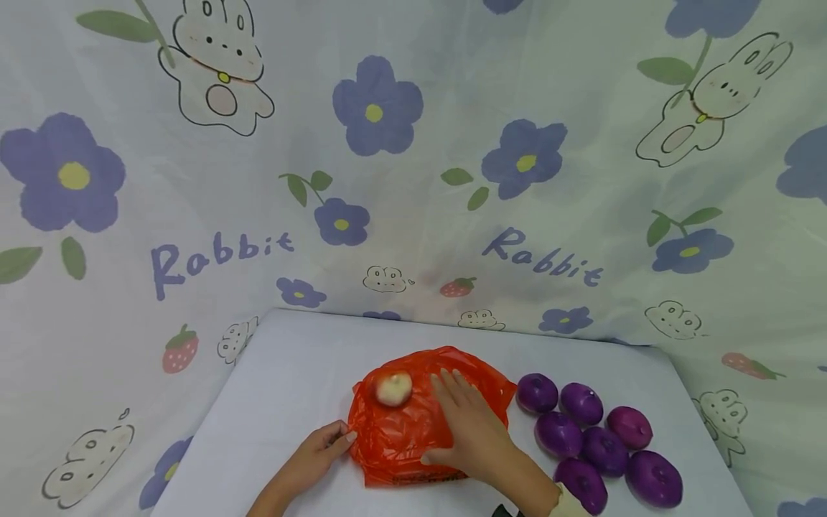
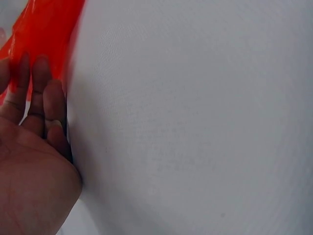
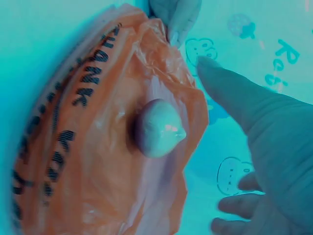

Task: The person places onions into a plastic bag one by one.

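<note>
red plastic bag [image 1: 413,424] near the middle, left of the purple onion cluster [image 1: 604,451]

right hand [image 1: 474,434] spread loose over it, left hand [image 1: 323,449] pinching its left edge. pale bulb [image 1: 394,388] at its far left, inside or on top, can't tell. if that pinch tugs, slick plastic could shift and roll the bulb away.

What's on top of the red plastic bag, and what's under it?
A pale, round, smooth object with a pointed tip sits on the red plastic bag. The bag covers whatever lies under it; only the white tabletop around it shows.
</note>
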Available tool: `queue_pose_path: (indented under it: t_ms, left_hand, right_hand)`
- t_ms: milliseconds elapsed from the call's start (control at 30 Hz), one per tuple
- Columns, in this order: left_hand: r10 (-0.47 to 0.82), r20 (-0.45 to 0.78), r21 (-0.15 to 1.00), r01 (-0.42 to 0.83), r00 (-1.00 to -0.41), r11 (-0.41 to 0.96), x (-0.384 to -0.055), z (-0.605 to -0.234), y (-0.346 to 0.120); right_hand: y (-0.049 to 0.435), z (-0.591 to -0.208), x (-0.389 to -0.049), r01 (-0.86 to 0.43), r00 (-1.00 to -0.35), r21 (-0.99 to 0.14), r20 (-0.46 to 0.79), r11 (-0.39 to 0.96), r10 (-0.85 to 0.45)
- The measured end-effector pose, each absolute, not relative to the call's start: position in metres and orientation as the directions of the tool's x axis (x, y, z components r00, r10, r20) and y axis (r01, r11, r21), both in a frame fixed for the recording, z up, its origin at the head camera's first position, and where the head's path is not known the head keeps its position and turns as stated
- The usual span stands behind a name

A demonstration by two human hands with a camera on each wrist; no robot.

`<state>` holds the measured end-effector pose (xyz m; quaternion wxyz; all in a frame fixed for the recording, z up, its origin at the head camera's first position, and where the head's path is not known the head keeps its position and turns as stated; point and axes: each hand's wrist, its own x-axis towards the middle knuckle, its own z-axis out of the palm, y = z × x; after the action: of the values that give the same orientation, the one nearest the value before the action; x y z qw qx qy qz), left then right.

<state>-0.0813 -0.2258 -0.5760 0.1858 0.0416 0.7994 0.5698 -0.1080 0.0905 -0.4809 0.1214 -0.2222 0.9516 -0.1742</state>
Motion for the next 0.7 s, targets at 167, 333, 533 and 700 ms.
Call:
queue_pose_path:
  t_ms: [167, 333, 533, 700]
  left_hand:
    - [0.284, -0.235, 0.929, -0.130, -0.930, 0.346, -0.082, -0.576, -0.227]
    - [0.288, -0.235, 0.930, -0.129, -0.928, 0.345, -0.082, -0.579, -0.227]
    - [0.283, -0.261, 0.924, -0.153, -0.923, 0.351, -0.084, -0.581, -0.228]
    - [0.275, -0.274, 0.921, -0.169, -0.922, 0.352, -0.084, -0.581, -0.228]
  right_hand:
    - [0.101, -0.479, -0.096, -0.343, -0.895, -0.409, -0.131, 0.846, -0.426]
    - [0.116, -0.480, -0.086, -0.322, -0.918, -0.401, -0.090, 0.857, -0.387]
    - [0.137, -0.482, -0.074, -0.282, -0.941, -0.384, -0.067, 0.879, -0.331]
    - [0.156, -0.485, -0.065, -0.245, -0.961, -0.339, -0.039, 0.908, -0.273]
